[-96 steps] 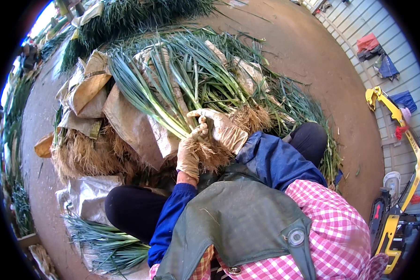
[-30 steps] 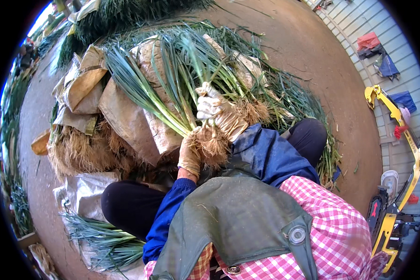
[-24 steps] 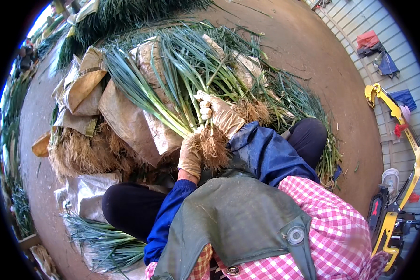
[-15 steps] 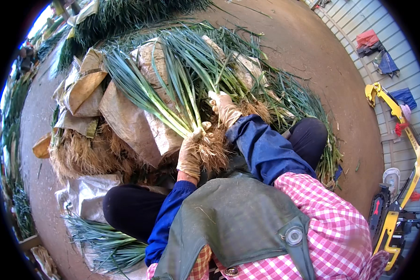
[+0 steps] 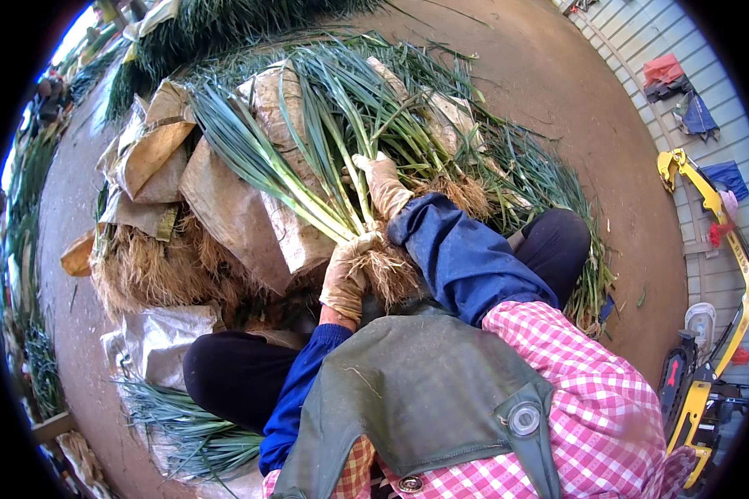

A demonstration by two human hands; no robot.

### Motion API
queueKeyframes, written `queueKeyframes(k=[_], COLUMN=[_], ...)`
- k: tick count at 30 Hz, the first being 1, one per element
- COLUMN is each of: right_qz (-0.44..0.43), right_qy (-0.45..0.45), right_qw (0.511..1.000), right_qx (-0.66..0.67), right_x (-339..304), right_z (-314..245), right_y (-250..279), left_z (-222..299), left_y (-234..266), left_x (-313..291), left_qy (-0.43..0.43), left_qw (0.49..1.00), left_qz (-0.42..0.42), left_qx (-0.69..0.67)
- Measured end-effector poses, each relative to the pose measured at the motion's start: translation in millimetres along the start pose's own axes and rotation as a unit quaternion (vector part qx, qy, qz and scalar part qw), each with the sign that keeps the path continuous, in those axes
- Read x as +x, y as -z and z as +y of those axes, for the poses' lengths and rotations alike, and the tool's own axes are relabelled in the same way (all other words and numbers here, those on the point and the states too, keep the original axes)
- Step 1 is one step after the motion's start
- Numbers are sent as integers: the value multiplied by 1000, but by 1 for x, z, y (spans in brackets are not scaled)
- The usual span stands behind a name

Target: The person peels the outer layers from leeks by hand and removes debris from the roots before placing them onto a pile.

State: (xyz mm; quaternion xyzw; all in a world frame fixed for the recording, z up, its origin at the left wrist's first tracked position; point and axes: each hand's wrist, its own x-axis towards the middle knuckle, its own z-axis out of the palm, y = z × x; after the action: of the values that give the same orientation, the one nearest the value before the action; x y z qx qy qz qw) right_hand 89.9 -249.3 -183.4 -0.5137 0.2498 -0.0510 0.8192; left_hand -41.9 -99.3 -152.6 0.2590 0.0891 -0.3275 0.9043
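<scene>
A bunch of green onions (image 5: 323, 195) slants up and left from my left hand (image 5: 345, 279), which is gloved and closed around the stalks just above their shaggy roots (image 5: 389, 270). My right hand (image 5: 379, 179), in a tan glove, has its fingers curled at the stalks on the bunch's right side, higher up than the left. Part of its grip is hidden behind the glove. Just right of it lie loose green onions (image 5: 429, 150), with their pale roots pointing toward me.
Wrapped bundles in tan woven sacking (image 5: 225, 212) lie to the left, roots (image 5: 154, 270) showing. More green onions (image 5: 187, 428) rest on sacking at lower left. My dark-trousered knees flank the work. A yellow mini excavator (image 5: 732, 249) stands by the right-hand wall.
My right hand has moved left from the loose pile to the held bunch, stalks coming along with it. My left hand stays around the root end, shifted slightly.
</scene>
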Motion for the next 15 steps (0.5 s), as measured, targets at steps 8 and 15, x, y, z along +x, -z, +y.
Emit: queueKeyframes(k=[8,15], right_qz=[-106,-216], right_qy=[-83,-215], right_qw=[990,952], right_qx=[-32,35], right_x=[-91,-139], right_z=[-51,-53], right_y=[11,21], left_z=[4,2], left_y=[17,13], left_x=[5,10], left_qy=[-45,-113], left_qw=[997,987], left_qz=[61,97], left_qx=[-33,64])
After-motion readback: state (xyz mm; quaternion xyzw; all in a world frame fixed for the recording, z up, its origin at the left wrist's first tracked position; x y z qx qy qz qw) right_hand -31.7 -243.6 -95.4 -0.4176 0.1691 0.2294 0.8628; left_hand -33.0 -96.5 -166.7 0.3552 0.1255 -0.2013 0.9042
